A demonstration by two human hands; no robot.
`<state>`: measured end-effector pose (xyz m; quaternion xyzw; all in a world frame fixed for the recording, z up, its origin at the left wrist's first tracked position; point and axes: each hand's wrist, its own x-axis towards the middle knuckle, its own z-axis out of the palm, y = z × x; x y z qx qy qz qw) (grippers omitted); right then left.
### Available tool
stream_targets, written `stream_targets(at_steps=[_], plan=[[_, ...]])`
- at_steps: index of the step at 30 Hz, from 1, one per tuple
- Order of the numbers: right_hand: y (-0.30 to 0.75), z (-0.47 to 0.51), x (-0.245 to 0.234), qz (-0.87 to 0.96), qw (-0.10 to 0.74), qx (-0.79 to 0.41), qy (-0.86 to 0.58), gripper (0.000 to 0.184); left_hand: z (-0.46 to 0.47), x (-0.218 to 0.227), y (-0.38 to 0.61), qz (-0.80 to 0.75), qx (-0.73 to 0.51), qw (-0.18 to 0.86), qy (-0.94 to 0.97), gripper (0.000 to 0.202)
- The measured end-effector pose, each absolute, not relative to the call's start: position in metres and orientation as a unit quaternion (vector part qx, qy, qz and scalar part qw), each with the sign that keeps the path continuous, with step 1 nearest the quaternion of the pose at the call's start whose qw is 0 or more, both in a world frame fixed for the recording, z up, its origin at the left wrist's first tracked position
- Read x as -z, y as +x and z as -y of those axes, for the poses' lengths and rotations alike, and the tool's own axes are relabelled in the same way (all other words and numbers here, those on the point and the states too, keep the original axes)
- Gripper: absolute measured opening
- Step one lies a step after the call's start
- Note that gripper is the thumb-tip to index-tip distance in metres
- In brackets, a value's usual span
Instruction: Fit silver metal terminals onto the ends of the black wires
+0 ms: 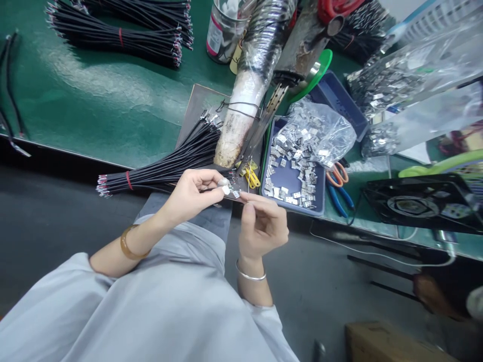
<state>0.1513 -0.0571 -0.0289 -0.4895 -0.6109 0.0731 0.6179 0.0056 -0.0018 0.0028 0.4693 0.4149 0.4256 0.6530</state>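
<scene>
Just left of the tray's (298,207) near corner, past the edge of the table (113,100), I hold a tiny clip (227,189) up between both hands. My left grip (192,193) is pinched shut on it, with thumb and first finger pressed on its flat sides. My right grip (260,223) is pinched shut too, and its tips meet the clip from the tray side. It is too small for me to tell if that grip has the clip as well, or some thin thing beside it.

I think the clip is very light. It looks like thin, shiny metal, so it may be slippery and easy to drop. It may bend if I squeeze hard, and its edges could be a bit sharp. The best place to hold it seems to be the flat sides, with just the fingertips and a soft pinch.

More clips (298,166) lie loose in the tray. A clear bag (324,128) of them sits on the tray's far end. A bunch of black wires (166,166) lies left of the tray, with its ends near my left grip. Scissors (337,176) lie just right of the tray. A black fan (418,201) sits further right.
</scene>
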Motion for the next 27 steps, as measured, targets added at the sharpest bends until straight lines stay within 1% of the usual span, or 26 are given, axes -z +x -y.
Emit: stream_targets(at_steps=[2,5,11,13,15,18,21,27], plan=[[0.151,0.056,0.032,0.581,0.632,-0.095,-0.504,0.008,0.002,-0.003,0.006,-0.417,-0.43,0.644,0.476,0.014],[0.151,0.054,0.033,0.599,0.608,-0.097,-0.512,0.008,0.002,-0.002,0.007,-0.418,-0.433,0.632,0.489,0.017],[0.153,0.05,0.03,0.697,0.525,0.05,-0.486,0.013,0.002,0.002,0.01,-0.429,-0.451,0.602,0.5,0.015],[0.155,0.049,0.031,0.712,0.513,0.072,-0.474,0.012,0.002,0.004,0.012,-0.441,-0.46,0.587,0.499,0.015],[0.156,0.048,0.033,0.711,0.521,0.061,-0.469,0.012,0.002,0.004,0.013,-0.451,-0.465,0.577,0.497,0.016],[0.156,0.045,0.035,0.684,0.543,0.011,-0.487,0.012,0.002,0.002,0.016,-0.459,-0.467,0.573,0.494,0.017],[0.155,0.043,0.034,0.67,0.543,-0.025,-0.505,0.013,0.002,-0.001,0.019,-0.464,-0.473,0.568,0.488,0.018],[0.152,0.039,0.023,0.671,0.553,-0.04,-0.493,0.016,0.003,-0.005,0.019,-0.473,-0.487,0.542,0.496,0.017]])
